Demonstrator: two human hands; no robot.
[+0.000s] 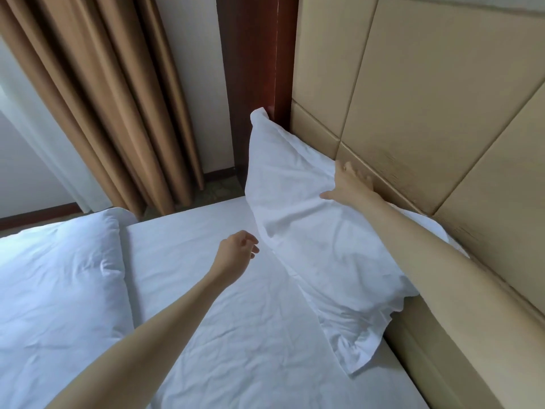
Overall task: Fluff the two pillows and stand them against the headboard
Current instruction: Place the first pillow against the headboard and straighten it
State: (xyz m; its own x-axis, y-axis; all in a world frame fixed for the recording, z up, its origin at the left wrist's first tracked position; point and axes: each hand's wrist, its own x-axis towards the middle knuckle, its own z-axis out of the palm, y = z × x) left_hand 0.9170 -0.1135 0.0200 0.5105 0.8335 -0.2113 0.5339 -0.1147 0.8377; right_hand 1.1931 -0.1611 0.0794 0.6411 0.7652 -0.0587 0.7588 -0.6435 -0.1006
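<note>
A white pillow (312, 219) leans tilted against the padded beige headboard (436, 107), its far corner sticking up by the wooden post. My right hand (349, 184) lies spread on the pillow's upper edge where it meets the headboard, fingers apart, pressing rather than gripping. My left hand (237, 252) hovers over the sheet just left of the pillow's lower edge, fingers loosely curled and holding nothing. A second white cushioned shape (59, 278), a pillow or folded duvet, lies flat on the bed at the left.
A white sheet (206, 290) covers the mattress between the two white shapes. Brown curtains (97, 93) hang beyond the bed's far edge, beside a dark wooden post (256, 69). A strip of floor shows under the curtains.
</note>
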